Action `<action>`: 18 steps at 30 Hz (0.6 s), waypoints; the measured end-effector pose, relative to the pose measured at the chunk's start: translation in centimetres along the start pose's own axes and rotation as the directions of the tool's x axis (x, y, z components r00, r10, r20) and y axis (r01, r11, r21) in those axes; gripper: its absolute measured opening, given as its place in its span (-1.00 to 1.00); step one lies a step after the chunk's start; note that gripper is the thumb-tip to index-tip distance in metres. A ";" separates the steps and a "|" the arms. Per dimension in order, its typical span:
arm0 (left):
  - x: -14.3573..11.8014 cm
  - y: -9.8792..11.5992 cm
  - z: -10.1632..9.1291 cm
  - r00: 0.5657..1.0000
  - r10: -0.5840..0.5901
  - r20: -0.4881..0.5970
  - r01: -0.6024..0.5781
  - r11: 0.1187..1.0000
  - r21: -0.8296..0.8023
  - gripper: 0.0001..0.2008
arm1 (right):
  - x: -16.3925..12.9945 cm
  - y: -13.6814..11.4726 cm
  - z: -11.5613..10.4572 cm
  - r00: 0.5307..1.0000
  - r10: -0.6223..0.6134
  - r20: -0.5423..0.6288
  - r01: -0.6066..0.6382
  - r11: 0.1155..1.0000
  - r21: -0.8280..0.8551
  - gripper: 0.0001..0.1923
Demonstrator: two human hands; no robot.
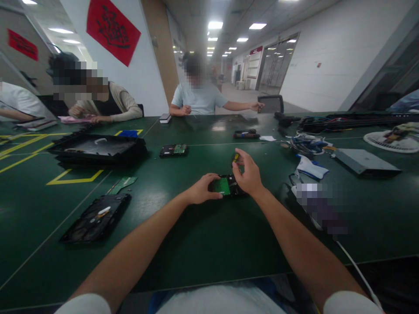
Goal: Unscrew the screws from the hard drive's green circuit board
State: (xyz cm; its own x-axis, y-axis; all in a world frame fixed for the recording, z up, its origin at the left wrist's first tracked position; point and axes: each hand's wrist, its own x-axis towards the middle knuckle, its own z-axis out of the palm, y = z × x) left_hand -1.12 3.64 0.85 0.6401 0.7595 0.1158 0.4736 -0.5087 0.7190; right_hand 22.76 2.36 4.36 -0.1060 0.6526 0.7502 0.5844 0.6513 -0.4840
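Note:
A black hard drive with a green circuit board (224, 186) lies flat on the table in front of me. My left hand (207, 188) grips its left end, thumb along the near edge and fingers at the far edge. Above the drive's right end is my right hand (248, 171), its fingers closed around a small yellow-and-black screwdriver (236, 158). The screwdriver's tip is hidden, so I cannot tell whether it touches the drive. A second hard drive (174, 150) rests further off to the left.
To the left are a black casing (93, 218), a green board piece (122, 185) and stacked black trays (98, 150). On the right lie a grey metal box (365, 162), tangled cables (307, 143) and a white-and-blue packet (312, 167). Co-workers sit across the table (183, 244).

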 end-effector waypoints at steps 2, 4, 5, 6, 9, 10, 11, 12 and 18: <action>0.0 0.0 0.0 1.000 0.000 0.001 0.000 1.000 0.001 -0.16 | 0.0 0.0 0.0 1.000 -0.004 0.001 0.004 1.000 -0.007 -0.47; 0.0 0.0 0.0 1.000 -0.003 0.004 0.003 1.000 0.001 -0.16 | 0.1 0.0 0.0 1.000 -0.006 -0.009 0.006 1.000 -0.019 -0.48; 0.0 0.0 0.0 1.000 -0.005 0.006 0.005 1.000 0.001 -0.16 | 0.1 0.0 0.0 1.000 -0.007 -0.015 0.007 1.000 -0.025 -0.49; 0.0 0.0 0.0 1.000 -0.007 0.008 0.007 1.000 0.001 -0.16 | 0.1 0.0 0.0 1.000 -0.008 -0.018 0.008 1.000 -0.030 -0.49; 0.0 0.0 0.0 1.000 -0.003 0.005 0.003 1.000 0.000 -0.16 | 0.1 -0.2 -0.1 1.000 -0.012 -0.024 0.012 0.999 -0.033 -0.49; 0.0 0.0 0.0 1.000 0.000 0.003 0.000 1.000 0.000 -0.16 | 0.2 -0.3 -0.2 1.000 -0.017 -0.024 0.016 0.999 -0.029 -0.49; 0.0 0.0 0.0 1.000 0.003 0.000 -0.003 1.000 0.000 -0.16 | 0.2 -0.3 -0.2 1.000 -0.022 -0.022 0.021 1.000 -0.022 -0.48; 0.0 0.0 0.1 1.000 0.002 -0.002 -0.002 1.000 0.001 -0.16 | 0.2 -0.3 -0.2 0.999 -0.027 -0.020 0.027 1.000 -0.015 -0.48; 0.0 0.2 0.0 1.000 -0.021 0.002 0.021 1.000 -0.016 -0.17 | 0.1 0.1 -0.1 1.000 -0.021 -0.009 0.021 1.000 -0.015 -0.40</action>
State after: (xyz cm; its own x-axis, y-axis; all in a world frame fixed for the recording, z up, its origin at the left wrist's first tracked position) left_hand -1.04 3.55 0.94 0.6317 0.7689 0.0992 0.4768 -0.4862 0.7323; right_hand 22.84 2.49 4.46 -0.1107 0.6355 0.7642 0.5937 0.6589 -0.4619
